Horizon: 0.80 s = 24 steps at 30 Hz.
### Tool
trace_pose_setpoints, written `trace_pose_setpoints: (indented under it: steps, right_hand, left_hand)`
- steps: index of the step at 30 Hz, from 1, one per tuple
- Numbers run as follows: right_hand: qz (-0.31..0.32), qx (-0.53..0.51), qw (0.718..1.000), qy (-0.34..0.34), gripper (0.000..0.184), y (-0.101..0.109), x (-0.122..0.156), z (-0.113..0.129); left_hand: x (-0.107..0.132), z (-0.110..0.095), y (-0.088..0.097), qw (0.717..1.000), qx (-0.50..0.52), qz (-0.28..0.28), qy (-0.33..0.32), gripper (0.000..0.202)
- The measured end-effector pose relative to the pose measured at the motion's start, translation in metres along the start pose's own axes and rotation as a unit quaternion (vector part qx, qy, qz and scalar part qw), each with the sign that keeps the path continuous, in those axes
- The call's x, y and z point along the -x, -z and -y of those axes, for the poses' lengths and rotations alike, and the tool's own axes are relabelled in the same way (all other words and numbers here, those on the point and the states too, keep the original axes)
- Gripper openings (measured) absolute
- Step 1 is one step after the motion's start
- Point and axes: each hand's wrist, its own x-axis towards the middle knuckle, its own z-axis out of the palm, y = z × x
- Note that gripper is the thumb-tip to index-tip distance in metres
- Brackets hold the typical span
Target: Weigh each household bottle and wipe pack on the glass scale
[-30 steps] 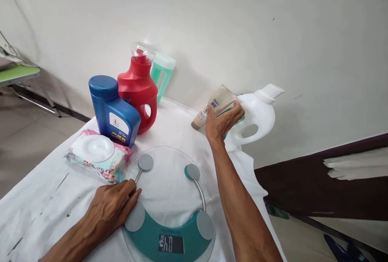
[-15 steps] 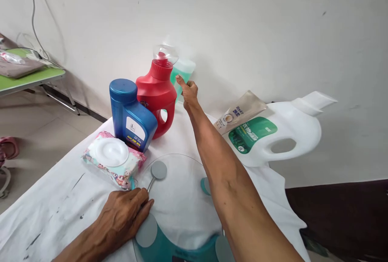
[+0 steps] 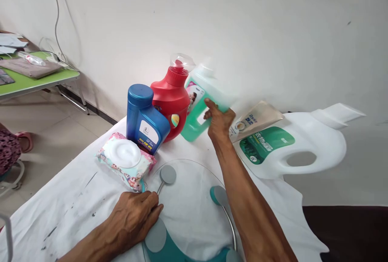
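My right hand (image 3: pixel 220 121) is wrapped round the handle of a clear jug of green liquid (image 3: pixel 194 126), which stands tilted behind the table's middle beside a red detergent bottle (image 3: pixel 174 92). At the front, my left hand (image 3: pixel 136 213) is closed at the left edge of a round glass bathroom scale (image 3: pixel 188 185) with grey discs and teal parts; its fingertips are partly hidden. Just beyond the left hand lies a pack of wet wipes (image 3: pixel 124 159) with a white lid. A blue bottle (image 3: pixel 145 120) stands between that pack and the red bottle.
A beige tube (image 3: pixel 257 118) leans on a large white jug with a green label (image 3: pixel 297 144), tilted at the right. White cloth (image 3: pixel 72 213) covers the table against the wall. Farther left stands a green table (image 3: pixel 57 78) with papers; part of a person (image 3: pixel 10 148) shows below it.
The green-liquid jug has come out from behind the red bottle, moving right and nearer with my right hand. My left hand stays at the scale's edge. The view has shifted left.
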Motion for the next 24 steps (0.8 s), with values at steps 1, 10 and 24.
trace_pose_setpoints:
  steps: [1, 10, 24]
  right_hand:
    - [-0.025, -0.005, 1.000, -0.002, 0.044, 0.009, 0.006, 0.006]
    - [-0.123, -0.014, 0.991, 0.052, 0.044, 0.064, 0.053, 0.080]
    - [-0.070, 0.067, 0.995, 0.002, 0.034, 0.141, 0.197, 0.163]
  left_hand:
    - [0.002, 0.001, -0.003, 1.000, 0.002, -0.005, 0.002, 0.030]
    - [0.003, 0.003, -0.002, 1.000, 0.013, -0.008, -0.002, 0.030]
    - [-0.001, 0.005, 0.014, 0.999, 0.015, 0.036, 0.006, 0.032]
